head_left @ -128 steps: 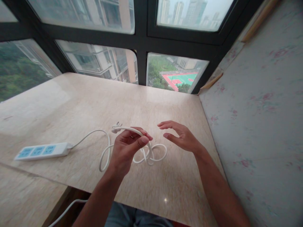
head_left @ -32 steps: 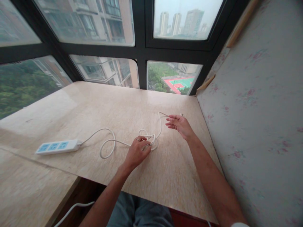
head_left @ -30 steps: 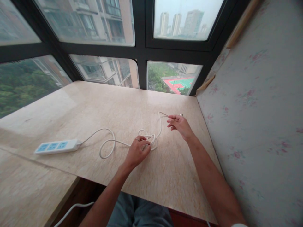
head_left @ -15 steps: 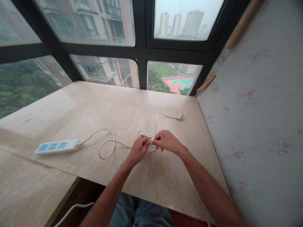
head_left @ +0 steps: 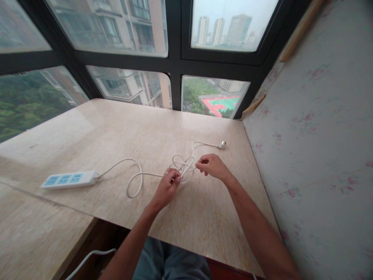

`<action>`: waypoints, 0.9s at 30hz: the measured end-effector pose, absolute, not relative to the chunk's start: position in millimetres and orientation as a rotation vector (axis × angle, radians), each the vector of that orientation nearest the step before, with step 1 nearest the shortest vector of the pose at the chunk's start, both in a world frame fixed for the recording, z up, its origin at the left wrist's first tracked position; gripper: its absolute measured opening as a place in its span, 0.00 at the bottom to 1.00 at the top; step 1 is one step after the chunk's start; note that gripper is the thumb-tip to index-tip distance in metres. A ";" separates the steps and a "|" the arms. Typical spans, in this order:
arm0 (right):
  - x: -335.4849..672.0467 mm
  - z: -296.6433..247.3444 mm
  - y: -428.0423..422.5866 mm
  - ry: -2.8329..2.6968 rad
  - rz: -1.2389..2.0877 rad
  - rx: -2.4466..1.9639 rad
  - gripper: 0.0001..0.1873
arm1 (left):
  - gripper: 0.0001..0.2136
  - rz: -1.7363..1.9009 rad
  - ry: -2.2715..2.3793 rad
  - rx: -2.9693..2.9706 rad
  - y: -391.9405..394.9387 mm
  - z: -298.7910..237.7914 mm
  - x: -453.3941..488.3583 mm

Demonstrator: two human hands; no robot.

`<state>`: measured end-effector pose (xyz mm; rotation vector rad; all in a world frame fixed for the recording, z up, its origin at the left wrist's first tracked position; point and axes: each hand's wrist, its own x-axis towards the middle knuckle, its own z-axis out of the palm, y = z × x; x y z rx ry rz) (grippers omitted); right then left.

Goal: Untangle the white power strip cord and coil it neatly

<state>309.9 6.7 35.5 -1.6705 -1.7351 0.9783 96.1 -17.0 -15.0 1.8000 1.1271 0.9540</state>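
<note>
A white power strip (head_left: 89,178) with blue socket panels lies at the left of the tabletop. Its white cord (head_left: 134,186) runs right in a loose loop into a tangle of several coils between my hands. My left hand (head_left: 167,188), with a ring on one finger, pinches the cord at the lower left of the tangle. On the tangle's right side, the fingertips of my right hand (head_left: 215,166) are pinched together at a strand of cord. Beyond that hand the cord's plug (head_left: 223,144) rests on the table, prongs outward.
The marbled tabletop (head_left: 116,128) reaches back to dark-framed windows (head_left: 175,62). A floral-papered wall (head_left: 314,147) bounds the right side. Another white cable (head_left: 90,256) hangs in the dark gap below the table's front edge. My legs (head_left: 171,260) are under the table edge.
My hands have moved apart, the right one shifting right and slightly up, the left one slightly down and left. The cord's coils between them have spread and show more plainly.
</note>
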 end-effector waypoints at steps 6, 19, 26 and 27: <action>302.8 28.4 8.2 -1.802 0.944 -1.621 0.10 | 0.14 0.845 1.136 1.745 -27.0 -11.1 84.2; 292.7 27.5 5.6 -1.885 0.905 -1.574 0.12 | 0.12 0.882 1.448 2.026 -0.6 16.4 115.3; 299.7 19.3 12.5 -1.770 0.918 -1.627 0.12 | 0.10 1.029 1.270 1.882 -50.2 12.2 83.2; 299.9 17.8 13.1 -1.756 0.945 -1.620 0.12 | 0.10 1.029 1.267 1.851 -58.3 10.4 76.8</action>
